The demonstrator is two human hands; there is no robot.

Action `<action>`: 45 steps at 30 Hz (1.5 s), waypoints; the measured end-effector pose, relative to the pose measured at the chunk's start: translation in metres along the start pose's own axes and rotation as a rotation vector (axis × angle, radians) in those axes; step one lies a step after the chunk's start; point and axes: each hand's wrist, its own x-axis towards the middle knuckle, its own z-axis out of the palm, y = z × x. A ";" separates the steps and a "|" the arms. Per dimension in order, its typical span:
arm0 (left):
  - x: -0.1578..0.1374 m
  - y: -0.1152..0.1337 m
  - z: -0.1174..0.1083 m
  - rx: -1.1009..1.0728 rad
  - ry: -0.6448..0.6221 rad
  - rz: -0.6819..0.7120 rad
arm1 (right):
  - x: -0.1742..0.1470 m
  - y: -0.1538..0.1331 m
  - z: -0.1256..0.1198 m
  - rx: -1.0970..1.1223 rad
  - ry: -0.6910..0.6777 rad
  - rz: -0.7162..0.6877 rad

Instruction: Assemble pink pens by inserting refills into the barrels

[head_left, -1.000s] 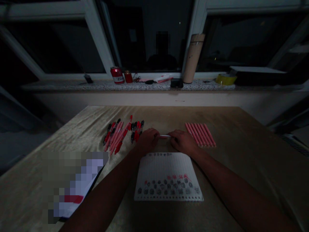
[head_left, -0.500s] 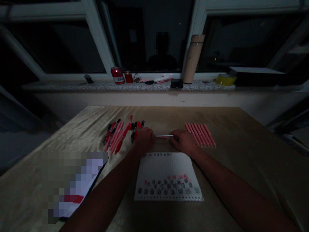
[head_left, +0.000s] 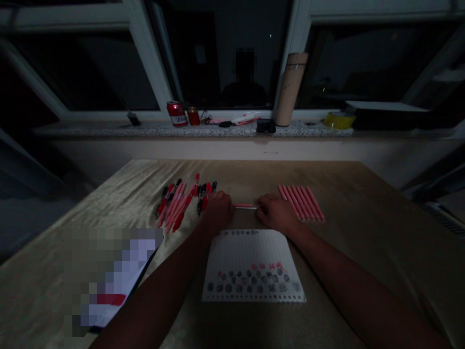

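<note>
Behind the notepad, my left hand (head_left: 220, 208) and my right hand (head_left: 275, 209) rest low over the table, fingers curled. A thin white stick (head_left: 247, 208), like a pen refill, spans the gap between them, its ends hidden in the fingers of both hands. Just behind it lies a short pink pen piece (head_left: 243, 205), reaching out from my left fingers. Beside my left hand is a loose pile of red, black and pink pens (head_left: 174, 203). To the right of my right hand, several pink pens (head_left: 301, 202) lie side by side in a slanted row.
A lined spiral notepad (head_left: 250, 252) with black and red scribbles lies between my forearms. At left is a partly blurred, phone-like device (head_left: 125, 276). The windowsill behind holds a red can (head_left: 176, 114), a small red jar (head_left: 193, 116), a tall tube (head_left: 291, 89) and yellow tape (head_left: 339, 120).
The white stick has shifted slightly toward me and now lies in front of the pink piece instead of behind it. Both hands have stayed almost in place.
</note>
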 end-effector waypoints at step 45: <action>0.001 0.001 0.005 -0.143 0.089 -0.068 | -0.002 -0.017 -0.020 -0.044 -0.153 -0.014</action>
